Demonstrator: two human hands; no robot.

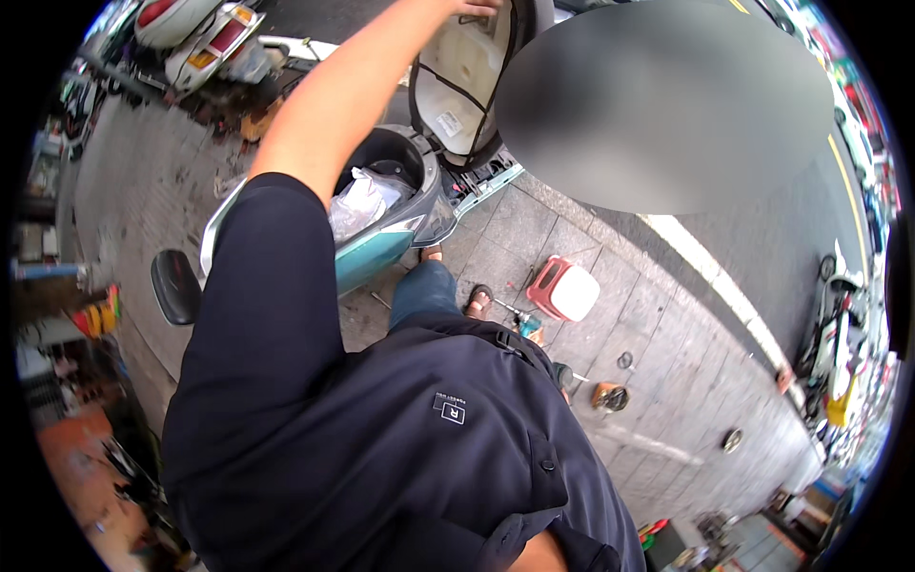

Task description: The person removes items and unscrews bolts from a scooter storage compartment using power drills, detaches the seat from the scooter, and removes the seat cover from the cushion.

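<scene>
– Up at the raised scooter seat (460,100), the left hand (477,8) is seen, cropped at the top; its grip can't be told.
– And the right hand (537,337)?
– Mostly hidden, beside a teal tool (524,325); its grip can't be told either. Beyond, a white bag (358,203) is held in the storage well (396,141).

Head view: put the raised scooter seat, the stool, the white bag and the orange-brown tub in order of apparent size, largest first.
1. Raised scooter seat
2. Stool and white bag: too alike to rank
3. Orange-brown tub
</scene>
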